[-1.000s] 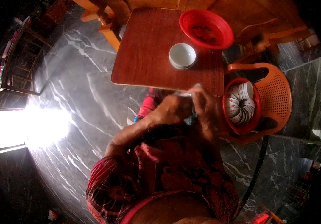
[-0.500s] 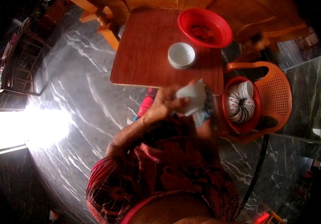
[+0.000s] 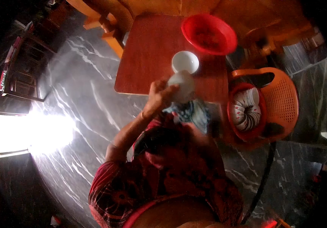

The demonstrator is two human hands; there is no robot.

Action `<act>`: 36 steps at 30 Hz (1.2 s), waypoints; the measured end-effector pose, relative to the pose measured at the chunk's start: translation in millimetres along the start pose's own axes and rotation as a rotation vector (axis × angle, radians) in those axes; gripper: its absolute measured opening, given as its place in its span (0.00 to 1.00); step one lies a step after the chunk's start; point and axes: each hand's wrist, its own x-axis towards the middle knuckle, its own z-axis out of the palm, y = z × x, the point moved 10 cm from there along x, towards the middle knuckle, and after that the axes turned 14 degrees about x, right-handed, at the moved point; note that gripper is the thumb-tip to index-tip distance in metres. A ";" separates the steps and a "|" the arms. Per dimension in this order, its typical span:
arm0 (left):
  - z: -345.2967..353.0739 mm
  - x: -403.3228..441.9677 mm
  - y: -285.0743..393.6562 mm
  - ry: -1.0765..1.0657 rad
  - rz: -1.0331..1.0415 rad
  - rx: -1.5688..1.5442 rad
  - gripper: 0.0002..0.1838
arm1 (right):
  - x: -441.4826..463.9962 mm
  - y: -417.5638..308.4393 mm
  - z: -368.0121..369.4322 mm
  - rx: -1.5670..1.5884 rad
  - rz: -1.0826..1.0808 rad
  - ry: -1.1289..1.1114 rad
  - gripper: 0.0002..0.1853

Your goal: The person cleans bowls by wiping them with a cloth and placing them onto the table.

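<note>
A white bowl is in my left hand, its fingers closed on the rim side, over the front edge of the brown table. Just beyond it, a white bowl stands on the table, partly overlapped by the held one. Below the held bowl hangs a crumpled blue-grey cloth. My right hand is dark and blurred beneath the cloth, and its fingers are hidden.
A red basin sits at the table's back right corner. On the right, an orange plastic chair holds a red tub of nested patterned bowls. A dark cable runs down the marble floor.
The bowl has come out from between both hands and moved forward in my left hand toward the bowl on the table. My right hand has dropped back with the cloth.
</note>
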 end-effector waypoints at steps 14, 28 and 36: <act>-128.6 150.5 -11.2 0.326 0.306 1.564 0.06 | -44.0 27.0 -93.0 -0.033 0.129 0.308 0.18; -166.5 221.5 -68.9 0.331 0.460 1.983 0.11 | -70.4 32.7 -144.2 -0.061 0.207 0.468 0.18; -124.7 227.1 -96.4 0.155 0.646 2.019 0.13 | -67.1 31.1 -144.0 -0.061 0.209 0.475 0.18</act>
